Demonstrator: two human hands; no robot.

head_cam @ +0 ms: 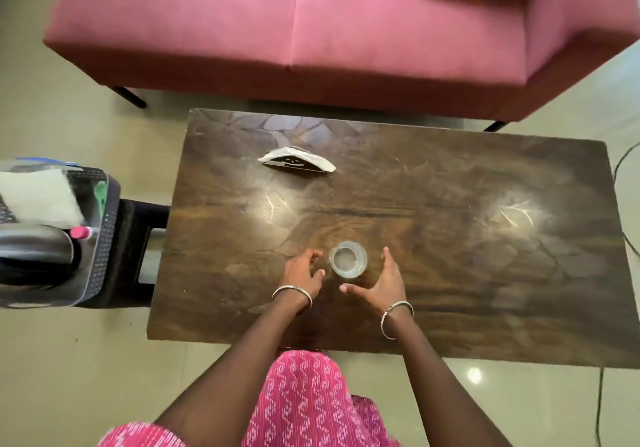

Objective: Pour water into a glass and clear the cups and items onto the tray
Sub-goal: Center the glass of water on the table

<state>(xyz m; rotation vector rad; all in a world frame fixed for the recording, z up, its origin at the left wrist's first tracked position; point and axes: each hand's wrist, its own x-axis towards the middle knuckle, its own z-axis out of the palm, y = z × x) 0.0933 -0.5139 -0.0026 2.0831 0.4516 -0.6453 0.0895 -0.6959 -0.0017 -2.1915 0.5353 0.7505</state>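
1. Bench (450, 238): dark wooden top, rectangular, with two bright light reflections on it. It stands on a pale tiled floor (69, 360) in front of a pink sofa (294, 23).

2. Glass (347, 259): clear, upright, seen from above, standing on the bench near the front edge, somewhat left of the middle. Whether it holds water cannot be told.

3. Left hand (303, 271): resting low over the bench just left of the glass, a metal bangle (292, 294) on the wrist. Fingers (313, 256) curled loosely and spread, holding nothing; the thumb tip points toward the glass and lies just beside it, with a narrow gap showing.

4. Right hand (386, 283): just right of the glass, a bangle on the wrist as well. Fingers (387, 256) straight and together, pointing toward the back edge, palm turned to the glass; thumb stretched out toward the left hand, below the glass. The hand is spread wide and holds nothing, and does not touch the glass.

5. Position of the glass to both hands: between them, flanked on either side, apart from both.

6. Napkin holder (296, 163): dark, with white paper napkins, standing on the bench toward the back left corner, well apart from the glass.

7. Tray (97, 238): dark, on a low stool off the left edge of the bench; it carries a white cloth and a bottle with a pink cap (79, 232). The rest is blurred.

8. Clothing: pink patterned fabric at the bottom edge of the view.
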